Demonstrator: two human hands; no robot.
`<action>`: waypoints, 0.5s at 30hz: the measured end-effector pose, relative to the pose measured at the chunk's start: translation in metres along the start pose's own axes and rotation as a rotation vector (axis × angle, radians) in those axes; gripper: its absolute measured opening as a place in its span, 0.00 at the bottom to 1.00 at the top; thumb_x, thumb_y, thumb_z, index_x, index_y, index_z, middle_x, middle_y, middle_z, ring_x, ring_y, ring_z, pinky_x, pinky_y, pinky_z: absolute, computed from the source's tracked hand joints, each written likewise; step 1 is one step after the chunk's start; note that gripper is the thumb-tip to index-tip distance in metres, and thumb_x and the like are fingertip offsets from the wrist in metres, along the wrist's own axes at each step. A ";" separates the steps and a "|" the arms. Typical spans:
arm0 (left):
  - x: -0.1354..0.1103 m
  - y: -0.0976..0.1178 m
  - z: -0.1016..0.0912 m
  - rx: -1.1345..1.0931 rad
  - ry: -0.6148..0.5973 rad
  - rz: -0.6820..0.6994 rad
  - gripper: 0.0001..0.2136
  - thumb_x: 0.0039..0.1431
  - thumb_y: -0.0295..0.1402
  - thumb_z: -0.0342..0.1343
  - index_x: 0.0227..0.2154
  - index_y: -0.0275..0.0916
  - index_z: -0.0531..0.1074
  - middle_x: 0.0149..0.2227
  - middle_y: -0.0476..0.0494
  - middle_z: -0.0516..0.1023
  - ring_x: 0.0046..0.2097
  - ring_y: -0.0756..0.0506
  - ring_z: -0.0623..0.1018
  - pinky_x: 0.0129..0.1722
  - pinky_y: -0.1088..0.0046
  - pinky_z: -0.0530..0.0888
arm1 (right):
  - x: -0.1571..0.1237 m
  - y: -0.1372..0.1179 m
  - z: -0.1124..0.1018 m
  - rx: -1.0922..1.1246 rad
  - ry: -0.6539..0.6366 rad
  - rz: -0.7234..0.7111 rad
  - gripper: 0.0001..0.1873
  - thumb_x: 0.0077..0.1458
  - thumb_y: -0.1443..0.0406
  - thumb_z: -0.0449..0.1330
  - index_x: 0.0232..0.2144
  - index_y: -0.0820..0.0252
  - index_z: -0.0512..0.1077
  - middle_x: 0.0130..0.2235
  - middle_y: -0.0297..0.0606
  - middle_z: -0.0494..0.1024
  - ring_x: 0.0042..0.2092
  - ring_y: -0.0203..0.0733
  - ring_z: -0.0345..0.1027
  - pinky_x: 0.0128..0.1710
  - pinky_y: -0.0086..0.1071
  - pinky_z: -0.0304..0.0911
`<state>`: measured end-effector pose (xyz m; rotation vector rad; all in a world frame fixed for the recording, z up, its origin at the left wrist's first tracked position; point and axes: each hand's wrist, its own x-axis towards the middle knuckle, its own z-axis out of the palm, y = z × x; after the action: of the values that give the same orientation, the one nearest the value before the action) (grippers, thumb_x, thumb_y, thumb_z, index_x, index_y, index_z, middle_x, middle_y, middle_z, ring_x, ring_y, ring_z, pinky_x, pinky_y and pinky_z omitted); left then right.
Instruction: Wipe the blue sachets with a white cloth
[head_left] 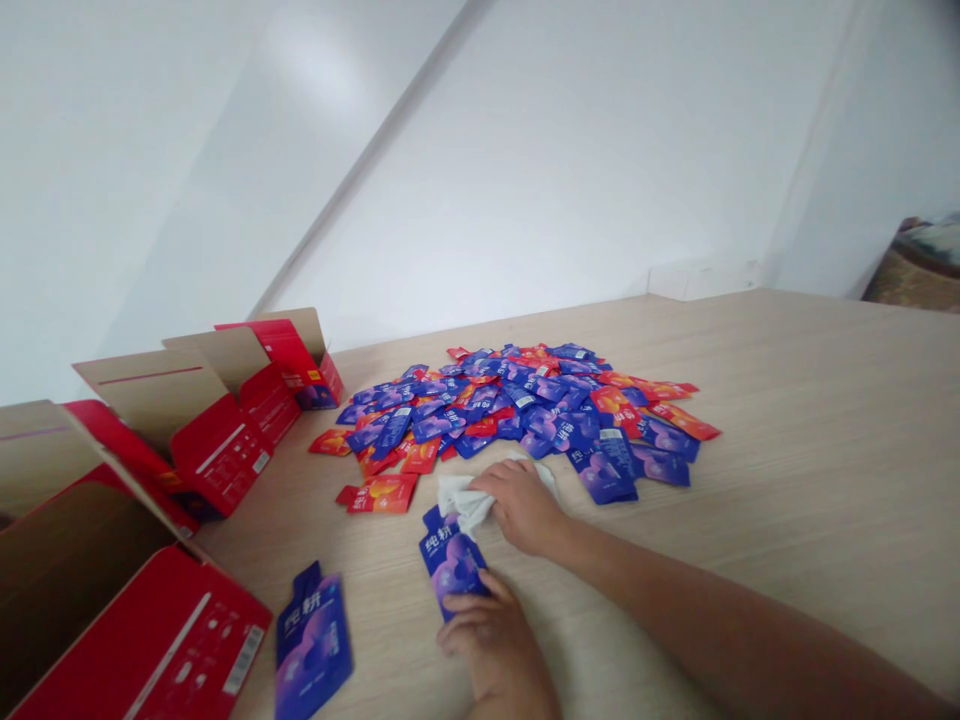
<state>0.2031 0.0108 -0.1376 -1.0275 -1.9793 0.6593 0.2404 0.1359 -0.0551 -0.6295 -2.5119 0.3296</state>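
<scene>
Head camera: the left hand (491, 645) lies near the front edge of the table (825, 450), its fingers bent, tips pressing down the lower end of a blue pouch (448, 560). The right hand (523, 505) is closed round a bunched white cloth (459, 502), which touches the pouch's upper end. Only fingertips pin the pouch, so I judge that a firm push from the cloth could make it slide or twist free. The cloth also sits just beside the pile of pouches (525, 410) at the table's middle and might drag some along. A second blue pouch (315, 640) lies loose near the front edge, where a stray elbow could knock it off.

Open red boxes stand along the left edge. The nearest box (150, 640) shows brown card inside; the further boxes (225, 440) have their insides hidden behind raised flaps.
</scene>
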 end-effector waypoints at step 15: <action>0.001 -0.004 -0.009 -0.117 -0.106 0.001 0.19 0.55 0.21 0.44 0.46 0.36 0.73 0.37 0.27 0.80 0.30 0.33 0.79 0.27 0.57 0.72 | 0.001 -0.006 0.011 -0.091 -0.247 -0.177 0.15 0.50 0.69 0.55 0.41 0.54 0.72 0.41 0.38 0.73 0.46 0.45 0.59 0.43 0.40 0.48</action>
<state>0.2082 0.0105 -0.1294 -1.0833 -2.1303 0.6159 0.2314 0.1298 -0.0619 -0.4169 -2.8091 0.2414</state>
